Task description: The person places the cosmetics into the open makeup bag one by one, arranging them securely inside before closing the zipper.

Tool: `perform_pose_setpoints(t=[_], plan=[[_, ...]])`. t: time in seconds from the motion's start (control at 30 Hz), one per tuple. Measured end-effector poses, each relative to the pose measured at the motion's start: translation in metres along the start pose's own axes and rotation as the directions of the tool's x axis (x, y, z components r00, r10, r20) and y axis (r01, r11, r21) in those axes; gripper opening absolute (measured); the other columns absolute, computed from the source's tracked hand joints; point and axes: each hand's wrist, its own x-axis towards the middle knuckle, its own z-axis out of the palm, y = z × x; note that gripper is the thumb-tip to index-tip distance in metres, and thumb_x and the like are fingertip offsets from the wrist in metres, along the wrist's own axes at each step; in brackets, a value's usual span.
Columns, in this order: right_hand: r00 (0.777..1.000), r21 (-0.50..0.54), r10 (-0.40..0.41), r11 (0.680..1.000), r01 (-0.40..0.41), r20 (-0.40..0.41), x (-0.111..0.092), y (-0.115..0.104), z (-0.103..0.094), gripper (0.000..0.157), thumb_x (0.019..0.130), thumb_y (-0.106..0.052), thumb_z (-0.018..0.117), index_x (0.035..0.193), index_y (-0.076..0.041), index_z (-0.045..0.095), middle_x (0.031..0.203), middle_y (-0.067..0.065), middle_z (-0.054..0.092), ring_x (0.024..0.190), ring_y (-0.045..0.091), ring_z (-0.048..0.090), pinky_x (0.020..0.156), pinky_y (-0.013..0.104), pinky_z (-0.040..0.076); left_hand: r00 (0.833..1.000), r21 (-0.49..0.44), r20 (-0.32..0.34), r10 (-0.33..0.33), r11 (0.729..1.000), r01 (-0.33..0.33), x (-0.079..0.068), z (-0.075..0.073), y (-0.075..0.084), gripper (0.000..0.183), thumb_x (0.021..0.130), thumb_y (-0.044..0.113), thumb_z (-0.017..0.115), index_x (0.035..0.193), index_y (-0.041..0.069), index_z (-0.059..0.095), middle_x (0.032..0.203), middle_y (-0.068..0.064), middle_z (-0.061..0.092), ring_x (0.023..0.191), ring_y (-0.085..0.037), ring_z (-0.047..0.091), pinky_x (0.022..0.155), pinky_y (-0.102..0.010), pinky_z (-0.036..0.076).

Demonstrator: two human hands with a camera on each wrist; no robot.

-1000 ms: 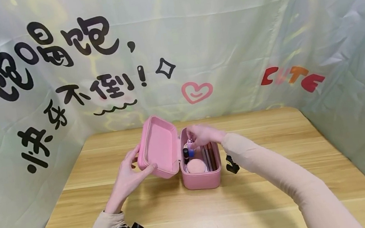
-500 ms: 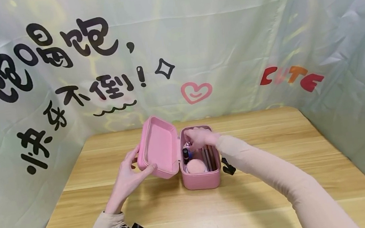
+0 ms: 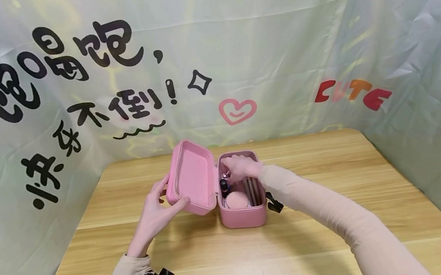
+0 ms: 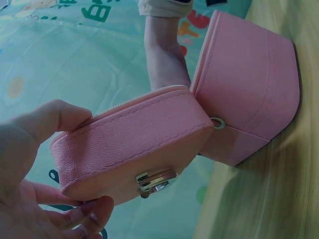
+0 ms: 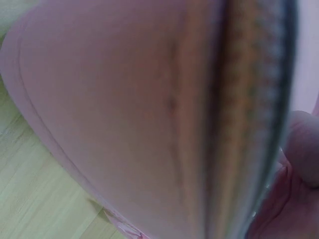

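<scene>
A pink cosmetic case (image 3: 244,218) stands on the table, its lid (image 3: 193,174) swung out to the left. My left hand (image 3: 158,210) grips the lid's left end, thumb on the rim and fingers behind; in the left wrist view the lid's metal clasp (image 4: 157,180) shows. Inside the case, my right hand (image 3: 243,166) bends over a small bottle with a shiny cap (image 3: 226,175) and appears to pinch it; the fingertips are mostly hidden. Beside it are a black-capped tube (image 3: 224,188), a round pale-pink puff (image 3: 237,200) and several slim brown pencils (image 3: 254,190).
The case is near the back middle of the wooden table (image 3: 204,269). A printed cloth (image 3: 276,55) hangs behind and along both sides. A ring at the hinge (image 4: 218,122) joins lid and body. The case wall fills most of the right wrist view.
My right hand has moved slightly left and lower into the case, the shiny-capped bottle moving with it. The left hand and the lid have stayed still.
</scene>
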Motion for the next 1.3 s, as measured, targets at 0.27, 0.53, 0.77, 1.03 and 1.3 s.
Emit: perform_pose_setpoints(t=[0.27, 0.53, 0.77, 1.03, 1.3], plan=[[0.999, 0.021, -0.031, 0.999, 0.030, 0.028, 0.000, 0.004, -0.002, 0.028, 0.083, -0.016, 0.079, 0.105, -0.012, 0.062, 0.106, 0.006, 0.065, 0.098, 0.021, 0.057, 0.088, 0.037, 0.048, 1.000, 0.000, 0.006, -0.005, 1.000, 0.005, 0.001, 0.000, 0.001, 0.077, 0.083, 0.021, 0.080, 0.151, 0.006, 0.045, 0.140, -0.017, 0.057, 0.112, -0.032, 0.058, 0.085, -0.034, 0.037], [0.999, 0.056, -0.051, 0.997, 0.050, 0.010, -0.003, 0.008, -0.005, 0.036, 0.080, -0.020, 0.083, 0.107, -0.011, 0.061, 0.107, 0.007, 0.071, 0.100, 0.022, 0.063, 0.087, 0.035, 0.050, 1.000, -0.001, 0.005, -0.012, 1.000, 0.012, 0.001, 0.000, 0.001, 0.078, 0.084, 0.022, 0.080, 0.151, 0.006, 0.045, 0.139, -0.017, 0.058, 0.113, -0.032, 0.058, 0.085, -0.034, 0.038], [0.998, 0.277, -0.062, 0.959, 0.067, -0.028, -0.015, 0.013, -0.011, 0.034, 0.084, -0.009, 0.078, 0.112, -0.002, 0.059, 0.114, 0.015, 0.074, 0.105, 0.026, 0.072, 0.091, 0.035, 0.057, 1.000, 0.000, 0.001, -0.010, 1.000, 0.010, 0.000, 0.000, 0.001, 0.078, 0.084, 0.021, 0.080, 0.151, 0.005, 0.045, 0.137, -0.017, 0.059, 0.112, -0.032, 0.058, 0.086, -0.034, 0.038], [0.932, 0.520, -0.041, 0.820, 0.238, -0.361, -0.039, 0.030, -0.007, 0.023, 0.091, 0.000, 0.066, 0.112, 0.008, 0.061, 0.116, 0.028, 0.071, 0.110, 0.039, 0.070, 0.090, 0.042, 0.059, 1.000, -0.007, -0.005, -0.007, 1.000, 0.007, 0.001, 0.000, 0.002, 0.078, 0.084, 0.021, 0.080, 0.151, 0.005, 0.044, 0.140, -0.017, 0.057, 0.113, -0.031, 0.058, 0.088, -0.035, 0.040], [0.687, 0.643, 0.322, 0.715, 0.275, -0.651, -0.065, 0.056, 0.022, 0.016, 0.092, -0.003, 0.064, 0.105, 0.004, 0.069, 0.105, 0.024, 0.071, 0.083, 0.011, 0.060, 0.071, 0.019, 0.042, 1.000, 0.000, -0.008, -0.018, 1.000, 0.018, 0.000, 0.001, 0.000, 0.079, 0.084, 0.021, 0.079, 0.152, 0.005, 0.044, 0.138, -0.017, 0.058, 0.113, -0.032, 0.058, 0.085, -0.032, 0.038]])
